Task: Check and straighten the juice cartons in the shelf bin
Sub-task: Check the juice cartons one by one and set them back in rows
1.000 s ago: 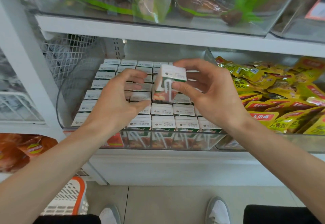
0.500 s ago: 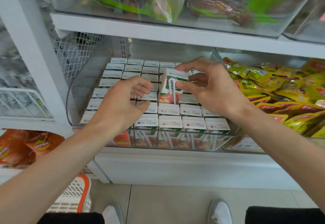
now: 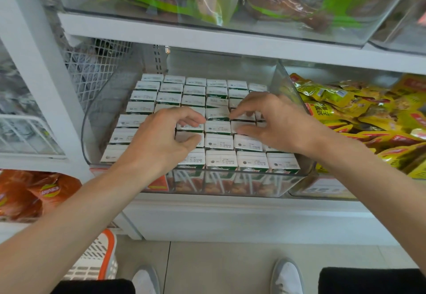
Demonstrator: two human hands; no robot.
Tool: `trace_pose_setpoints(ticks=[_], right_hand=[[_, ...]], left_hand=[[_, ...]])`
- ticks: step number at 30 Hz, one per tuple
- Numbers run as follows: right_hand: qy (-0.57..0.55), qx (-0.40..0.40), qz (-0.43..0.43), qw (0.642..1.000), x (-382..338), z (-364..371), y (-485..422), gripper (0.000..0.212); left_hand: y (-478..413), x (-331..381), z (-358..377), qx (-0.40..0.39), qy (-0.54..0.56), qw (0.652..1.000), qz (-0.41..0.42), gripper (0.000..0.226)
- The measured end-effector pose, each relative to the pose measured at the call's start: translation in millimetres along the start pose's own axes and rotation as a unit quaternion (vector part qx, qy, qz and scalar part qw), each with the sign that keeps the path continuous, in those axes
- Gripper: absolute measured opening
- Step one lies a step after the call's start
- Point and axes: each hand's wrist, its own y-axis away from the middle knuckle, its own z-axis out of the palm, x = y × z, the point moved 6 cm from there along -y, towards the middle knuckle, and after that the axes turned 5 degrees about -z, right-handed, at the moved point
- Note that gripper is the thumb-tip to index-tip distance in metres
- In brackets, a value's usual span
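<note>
Starting from the near end: the clear shelf bin [image 3: 99, 118] sits at the front of the middle shelf, and the juice cartons [image 3: 219, 141] are packed in it upright in neat rows, white tops up, with the fruit print showing through the front wall.

The big change: a second ago the right hand [image 3: 276, 123] had one carton pulled up out of the grid and turned to look at it. That carton [image 3: 216, 113] is now back down in its slot, mid-bin, about level with its neighbours. The right hand has let go. Its fingers are loosely spread, with the index tip just touching the carton's right edge and nothing gripped.

The left hand [image 3: 161, 139] has barely moved. It's over the left-middle rows with fingers curled and the thumb resting on a carton top. Honestly I can't tell from this angle whether it's pinching a carton or just hovering, because the hand covers what's under it.

So I'd say this one check is done, and what's left is nudging things square. The dropped-in carton looks a touch skewed compared with the rows around it. The back rows look tidy and flush against the rear wall.
</note>
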Motion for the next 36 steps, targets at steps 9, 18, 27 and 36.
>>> trace_pose_setpoints(ticks=[9, 18, 27, 36], right_hand=[[0.077, -0.081, 0.025, 0.993, 10.9, -7.0, -2.5, 0.033], [0.007, -0.044, 0.012, 0.999, 11.3, -18.2, 1.5, 0.033], [-0.225, 0.195, -0.005, 0.955, -4.4, -39.0, 41.4, 0.027], [-0.455, 0.193, 0.099, 0.864, -7.1, -6.0, 62.5, 0.047]], left_hand=[[-1.2, -0.5, 3.1, -0.007, -0.020, 1.000, 0.011, 0.025], [-0.1, 2.3, 2.1, -0.010, -0.022, 1.000, 0.014, 0.026], [9.8, 42.6, 14.3, -0.054, 0.102, 0.990, 0.078, 0.052], [7.7, 38.8, 27.5, -0.105, 0.276, 0.956, 0.002, 0.029]])
